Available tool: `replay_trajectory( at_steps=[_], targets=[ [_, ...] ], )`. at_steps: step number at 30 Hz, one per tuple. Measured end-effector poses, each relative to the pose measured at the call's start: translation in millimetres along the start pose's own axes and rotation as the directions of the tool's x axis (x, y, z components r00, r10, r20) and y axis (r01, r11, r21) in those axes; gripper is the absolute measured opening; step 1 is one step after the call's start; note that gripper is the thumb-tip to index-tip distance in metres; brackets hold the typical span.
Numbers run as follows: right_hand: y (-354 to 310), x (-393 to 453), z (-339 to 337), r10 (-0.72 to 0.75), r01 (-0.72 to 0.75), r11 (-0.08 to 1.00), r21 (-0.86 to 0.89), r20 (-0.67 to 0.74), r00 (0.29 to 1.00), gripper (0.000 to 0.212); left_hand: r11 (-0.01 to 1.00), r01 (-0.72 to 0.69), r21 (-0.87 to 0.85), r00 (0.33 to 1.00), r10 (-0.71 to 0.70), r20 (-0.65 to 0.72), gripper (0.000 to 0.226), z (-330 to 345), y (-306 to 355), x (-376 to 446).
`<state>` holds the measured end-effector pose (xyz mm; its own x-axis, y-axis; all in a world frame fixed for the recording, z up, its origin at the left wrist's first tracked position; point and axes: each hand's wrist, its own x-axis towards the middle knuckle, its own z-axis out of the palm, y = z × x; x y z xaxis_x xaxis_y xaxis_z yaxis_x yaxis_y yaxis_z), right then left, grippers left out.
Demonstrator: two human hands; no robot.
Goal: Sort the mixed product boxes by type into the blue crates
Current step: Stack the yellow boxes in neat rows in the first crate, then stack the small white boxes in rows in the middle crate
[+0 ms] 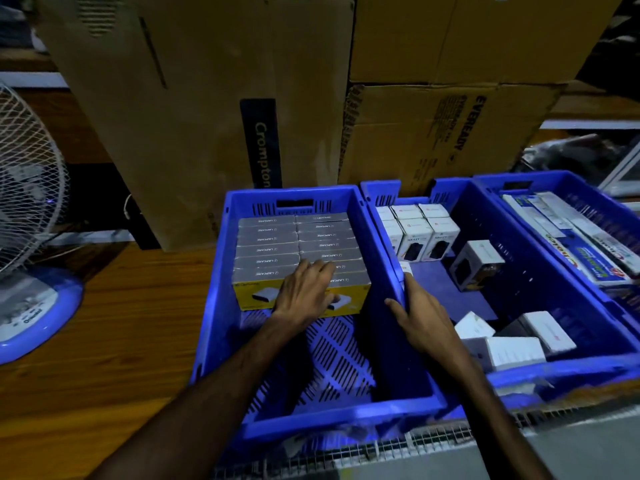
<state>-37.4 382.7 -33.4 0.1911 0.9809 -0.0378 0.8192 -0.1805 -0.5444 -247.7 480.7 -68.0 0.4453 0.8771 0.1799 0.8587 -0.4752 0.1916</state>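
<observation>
Left grip: the left hand (306,289) lay flat, fingers straight, pressing the nearest grey boxes (298,251) in the left crate (214,306); it clasped nothing.
Right grip: the right hand (424,315) rested on the wall shared with the middle crate (540,271), fingers fairly straight toward a small white box (406,269) at the rim; I could not tell whether it pinched it.
Task's things: the loose boxes (512,344) lay unsorted in the middle crate's near end, with one black-and-white box (476,265) farther in.
Key relation: these lay right of both hands, the right hand clearly nearer.
Long axis: grey boxes ran crosswise, stacked in two columns.
Third crate (568,183): held long flat packs.
</observation>
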Motion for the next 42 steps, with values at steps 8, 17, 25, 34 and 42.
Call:
replay_trajectory(
  at_steps=[8,17,25,34,42],
  targets=[
    [-1,-3,-7,-0.026,0.026,0.997,0.072,-0.002,1.0,0.051,0.989,-0.027,-0.144,0.999,0.031,0.02,0.053,-13,-10,-6],
    [-3,-30,-19,-0.07,0.073,0.995,0.066,-0.043,0.997,0.047,0.948,-0.113,-0.296,0.989,0.08,-0.123,0.038,-36,6,-24],
    [25,-91,-41,-0.03,0.033,0.999,0.015,-0.202,0.979,0.035,0.747,-0.203,-0.633,0.977,0.198,-0.079,0.024,-38,74,-43],
    [85,-100,-83,-0.099,0.166,0.97,0.175,-0.34,0.935,0.021,0.715,-0.252,-0.652,0.967,0.202,-0.153,0.021,-50,153,-29],
    [167,-71,-140,-0.132,0.221,0.927,0.302,-0.289,0.948,0.014,0.724,-0.11,-0.681,0.988,0.004,-0.155,0.017,-19,199,-11]
  ],
)
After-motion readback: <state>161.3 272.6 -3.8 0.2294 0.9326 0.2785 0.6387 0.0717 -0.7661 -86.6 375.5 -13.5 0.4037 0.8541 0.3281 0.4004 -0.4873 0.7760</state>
